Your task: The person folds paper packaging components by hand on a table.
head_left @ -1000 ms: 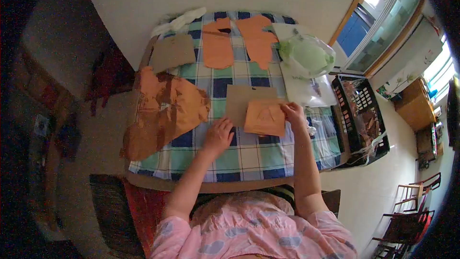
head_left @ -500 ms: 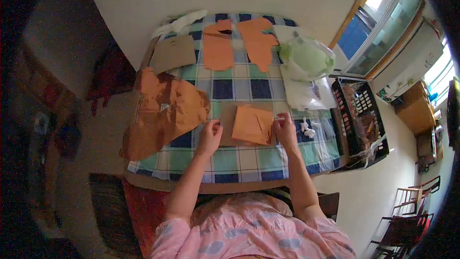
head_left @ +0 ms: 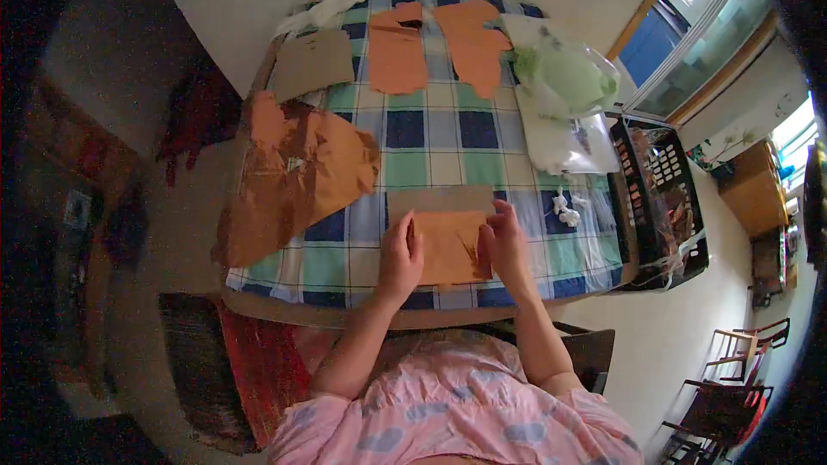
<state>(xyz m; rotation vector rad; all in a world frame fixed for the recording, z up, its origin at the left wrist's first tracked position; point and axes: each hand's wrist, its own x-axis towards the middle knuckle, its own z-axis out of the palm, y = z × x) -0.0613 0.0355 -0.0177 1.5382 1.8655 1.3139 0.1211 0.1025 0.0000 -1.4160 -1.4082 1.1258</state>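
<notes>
A square orange-brown sheet point(head_left: 448, 245) with a dark creased mark lies in front of me, over a grey-brown piece of cardboard point(head_left: 439, 199) whose far strip shows beyond it. My left hand point(head_left: 401, 260) is closed at the sheet's left edge, fingers pointing away from me. At the right edge, my right hand point(head_left: 506, 250) has its fingers bent and its thumb against the sheet. Whether the cardboard underneath is also gripped is hidden. To the left spreads a large, crumpled orange-brown sheet point(head_left: 301, 176).
A checked cloth point(head_left: 431, 168) covers the table. Farther back lie two torn orange pieces point(head_left: 396, 60), a cardboard piece point(head_left: 312, 63) and a pale green plastic bag point(head_left: 564, 77). White crumpled scraps point(head_left: 565, 210) sit right of my hand; a black crate point(head_left: 663, 198) stands beside the table.
The orange-brown sheet and the cardboard under it have come closer to me. Both hands have moved in to the sheet's sides. The view has tilted slightly.
</notes>
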